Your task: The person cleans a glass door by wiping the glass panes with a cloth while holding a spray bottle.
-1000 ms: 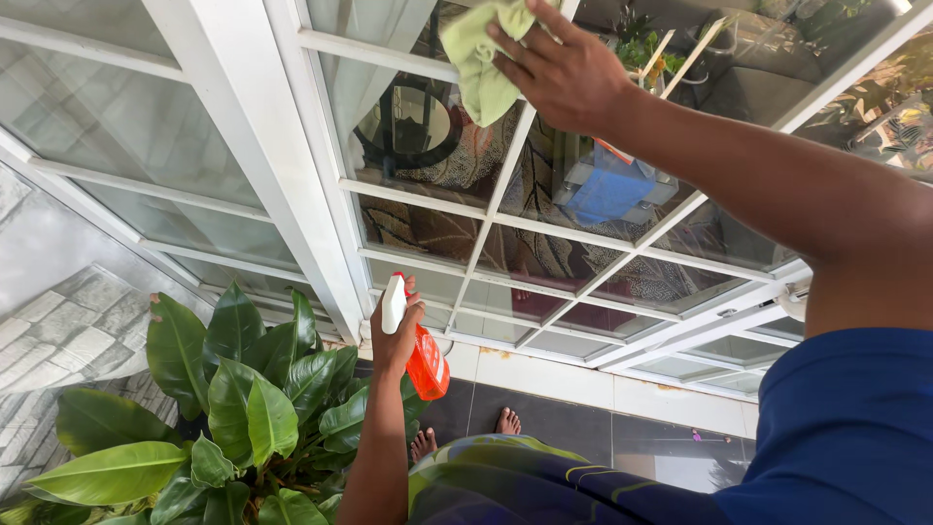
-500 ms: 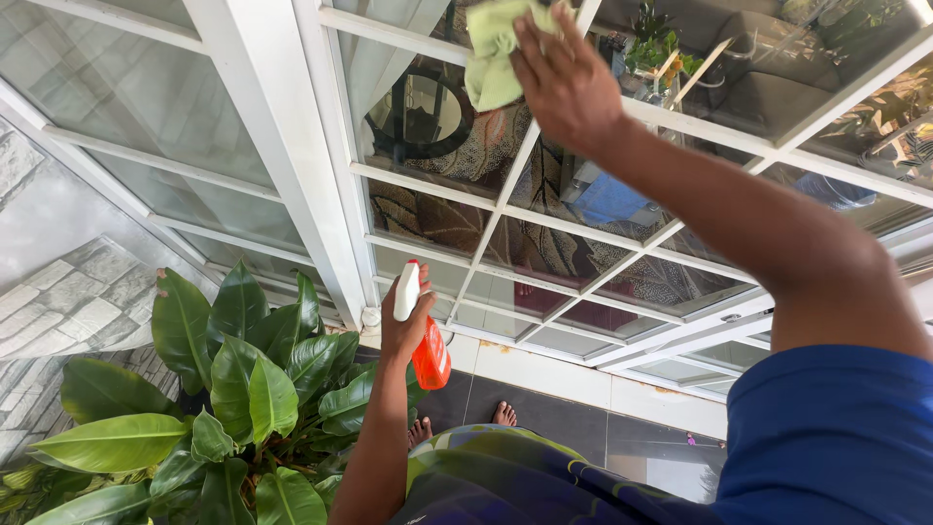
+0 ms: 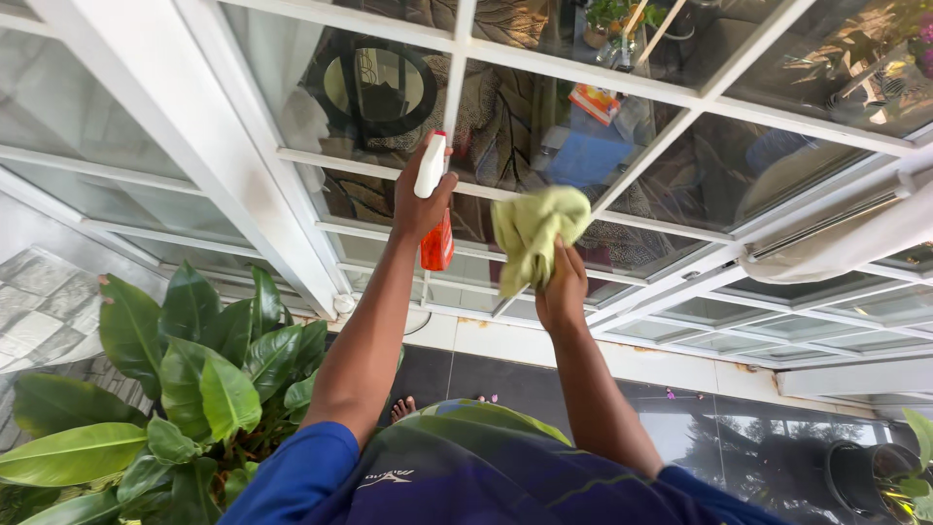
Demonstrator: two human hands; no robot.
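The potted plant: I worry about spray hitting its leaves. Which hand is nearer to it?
Left. The left hand, gripping the spray bottle, is raised above and right of the plant. The right hand, holding the green cloth, is farther right.

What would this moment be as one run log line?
left hand: holds spray bottle | right hand: holds green cloth | front: window panes

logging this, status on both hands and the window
Left hand grips orange spray bottle, white nozzle up. Right hand holds yellow-green cloth near white-framed glass window. Nothing between.
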